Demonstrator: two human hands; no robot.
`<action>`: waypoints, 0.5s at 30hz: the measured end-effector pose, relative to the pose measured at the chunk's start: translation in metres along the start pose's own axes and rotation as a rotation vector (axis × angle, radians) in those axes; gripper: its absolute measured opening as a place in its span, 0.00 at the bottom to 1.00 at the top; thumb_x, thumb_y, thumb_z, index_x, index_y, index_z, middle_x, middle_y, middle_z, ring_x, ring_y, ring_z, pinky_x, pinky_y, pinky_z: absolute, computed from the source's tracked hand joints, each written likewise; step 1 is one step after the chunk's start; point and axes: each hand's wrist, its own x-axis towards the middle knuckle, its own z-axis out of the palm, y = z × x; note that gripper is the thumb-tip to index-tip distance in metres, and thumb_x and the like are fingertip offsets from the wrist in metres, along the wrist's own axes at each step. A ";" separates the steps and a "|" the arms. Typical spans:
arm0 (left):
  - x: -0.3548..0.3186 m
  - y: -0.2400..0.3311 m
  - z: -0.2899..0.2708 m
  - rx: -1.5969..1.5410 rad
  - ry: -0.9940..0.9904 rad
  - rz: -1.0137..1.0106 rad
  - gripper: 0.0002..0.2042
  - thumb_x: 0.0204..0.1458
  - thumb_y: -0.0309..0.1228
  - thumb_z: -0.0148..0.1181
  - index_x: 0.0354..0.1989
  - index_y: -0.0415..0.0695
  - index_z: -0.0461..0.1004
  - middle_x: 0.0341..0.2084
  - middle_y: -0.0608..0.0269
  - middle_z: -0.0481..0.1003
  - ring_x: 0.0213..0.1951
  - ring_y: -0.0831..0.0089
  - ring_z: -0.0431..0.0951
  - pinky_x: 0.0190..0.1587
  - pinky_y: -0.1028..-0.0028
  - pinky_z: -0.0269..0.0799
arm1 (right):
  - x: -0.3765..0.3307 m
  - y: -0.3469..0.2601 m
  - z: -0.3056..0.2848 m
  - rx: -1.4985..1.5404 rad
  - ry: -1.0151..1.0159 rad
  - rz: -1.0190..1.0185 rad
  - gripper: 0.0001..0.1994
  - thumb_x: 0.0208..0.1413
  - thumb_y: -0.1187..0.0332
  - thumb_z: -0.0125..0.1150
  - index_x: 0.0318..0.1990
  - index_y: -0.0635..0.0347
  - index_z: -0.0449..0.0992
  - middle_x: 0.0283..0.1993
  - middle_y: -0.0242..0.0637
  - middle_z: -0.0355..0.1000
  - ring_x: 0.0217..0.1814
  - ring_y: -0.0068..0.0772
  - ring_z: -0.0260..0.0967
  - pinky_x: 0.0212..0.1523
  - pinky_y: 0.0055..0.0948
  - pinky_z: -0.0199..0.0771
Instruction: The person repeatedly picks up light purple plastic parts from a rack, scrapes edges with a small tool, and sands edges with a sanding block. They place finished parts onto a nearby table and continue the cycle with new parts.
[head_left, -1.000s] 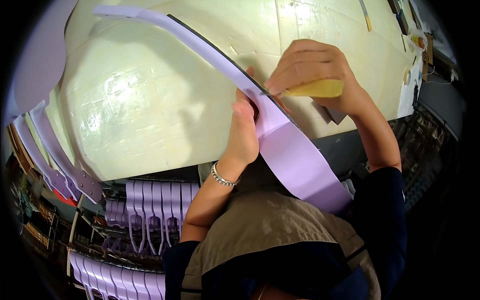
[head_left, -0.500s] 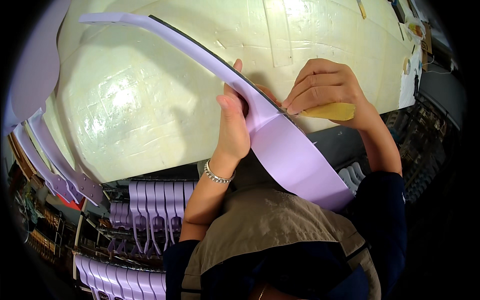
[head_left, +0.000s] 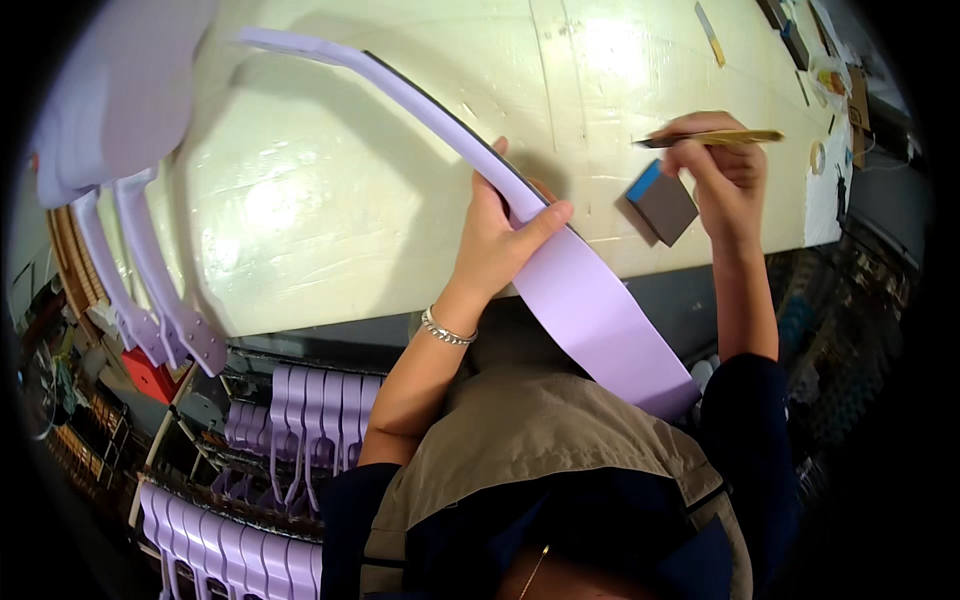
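Note:
My left hand (head_left: pixel 505 235) grips a long curved lilac plastic panel (head_left: pixel 590 310) near its middle; the piece runs from my lap up and left across the cream worktable (head_left: pixel 330 190). My right hand (head_left: pixel 728 175) is raised over the table to the right, pinching a thin yellow-handled tool (head_left: pixel 715 137) that points left. A small block with a blue edge and brown face (head_left: pixel 660 202) lies on the table just left of my right hand, apart from it.
More lilac curved parts hang off the table's left edge (head_left: pixel 150 290) and fill racks below (head_left: pixel 300 420). Small tools, a tape roll (head_left: pixel 817 157) and boxes lie at the table's far right end. A red box (head_left: pixel 150 375) sits lower left.
My right hand has let go of the block, which now lies on the table, and has lifted away to the right holding the thin tool. The left hand still holds the panel.

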 end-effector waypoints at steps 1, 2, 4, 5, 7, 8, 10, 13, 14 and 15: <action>-0.002 0.009 0.003 0.082 0.012 0.026 0.40 0.50 0.34 0.61 0.62 0.31 0.39 0.31 0.58 0.72 0.36 0.72 0.74 0.43 0.74 0.69 | -0.005 -0.006 -0.010 0.019 0.136 -0.043 0.12 0.53 0.77 0.55 0.45 0.71 0.71 0.26 0.33 0.69 0.25 0.21 0.65 0.28 0.18 0.65; -0.001 0.032 0.014 0.120 -0.017 0.060 0.40 0.49 0.33 0.62 0.60 0.27 0.41 0.31 0.60 0.72 0.36 0.74 0.74 0.43 0.75 0.69 | -0.012 -0.014 -0.021 0.060 0.255 -0.105 0.13 0.55 0.77 0.54 0.48 0.71 0.70 0.25 0.32 0.67 0.23 0.20 0.64 0.25 0.19 0.63; 0.011 0.080 0.028 0.356 -0.100 0.229 0.39 0.48 0.38 0.63 0.59 0.27 0.46 0.33 0.58 0.73 0.39 0.72 0.75 0.45 0.75 0.68 | -0.023 -0.031 -0.047 0.147 0.370 -0.259 0.13 0.57 0.76 0.52 0.49 0.71 0.69 0.26 0.33 0.68 0.23 0.20 0.64 0.24 0.20 0.62; 0.018 0.116 0.040 0.498 -0.104 0.423 0.38 0.49 0.45 0.61 0.55 0.25 0.52 0.33 0.53 0.74 0.37 0.68 0.76 0.43 0.73 0.69 | -0.029 -0.038 -0.061 0.163 0.440 -0.353 0.13 0.58 0.75 0.52 0.49 0.70 0.69 0.28 0.36 0.70 0.25 0.22 0.67 0.25 0.20 0.66; 0.027 0.189 0.067 0.793 -0.266 0.505 0.33 0.48 0.47 0.59 0.48 0.26 0.58 0.27 0.43 0.73 0.30 0.55 0.76 0.35 0.68 0.72 | -0.047 -0.046 -0.092 0.151 0.597 -0.470 0.12 0.58 0.74 0.50 0.48 0.69 0.70 0.35 0.43 0.73 0.34 0.29 0.75 0.33 0.20 0.76; 0.029 0.220 0.082 0.967 -0.287 0.622 0.29 0.48 0.45 0.60 0.43 0.28 0.61 0.25 0.40 0.72 0.27 0.50 0.76 0.31 0.65 0.72 | -0.053 -0.052 -0.099 0.153 0.643 -0.514 0.11 0.59 0.73 0.50 0.47 0.69 0.69 0.36 0.44 0.73 0.35 0.31 0.75 0.34 0.21 0.76; 0.026 0.246 0.098 1.167 -0.280 0.861 0.25 0.47 0.42 0.61 0.39 0.31 0.61 0.24 0.41 0.72 0.27 0.50 0.75 0.31 0.63 0.71 | -0.063 -0.057 -0.117 0.164 0.690 -0.551 0.10 0.60 0.72 0.49 0.46 0.68 0.69 0.38 0.45 0.73 0.37 0.33 0.75 0.36 0.21 0.77; 0.034 0.243 0.105 1.265 -0.265 1.171 0.15 0.43 0.29 0.60 0.35 0.36 0.62 0.27 0.48 0.72 0.34 0.51 0.74 0.34 0.63 0.71 | -0.079 -0.053 -0.125 0.149 0.708 -0.551 0.11 0.60 0.71 0.49 0.46 0.68 0.69 0.40 0.46 0.73 0.39 0.32 0.75 0.38 0.22 0.77; 0.044 0.228 0.097 1.294 -0.258 1.274 0.14 0.43 0.27 0.59 0.34 0.38 0.62 0.28 0.51 0.71 0.36 0.53 0.73 0.38 0.63 0.70 | -0.080 -0.039 -0.131 0.153 0.737 -0.582 0.12 0.60 0.70 0.49 0.47 0.68 0.69 0.40 0.46 0.73 0.38 0.32 0.75 0.37 0.22 0.77; 0.062 0.208 0.086 1.313 -0.252 1.374 0.12 0.42 0.26 0.58 0.34 0.40 0.63 0.29 0.54 0.71 0.38 0.56 0.72 0.41 0.63 0.69 | -0.082 -0.028 -0.139 0.149 0.768 -0.609 0.13 0.60 0.70 0.49 0.49 0.68 0.69 0.39 0.46 0.73 0.37 0.32 0.75 0.37 0.22 0.77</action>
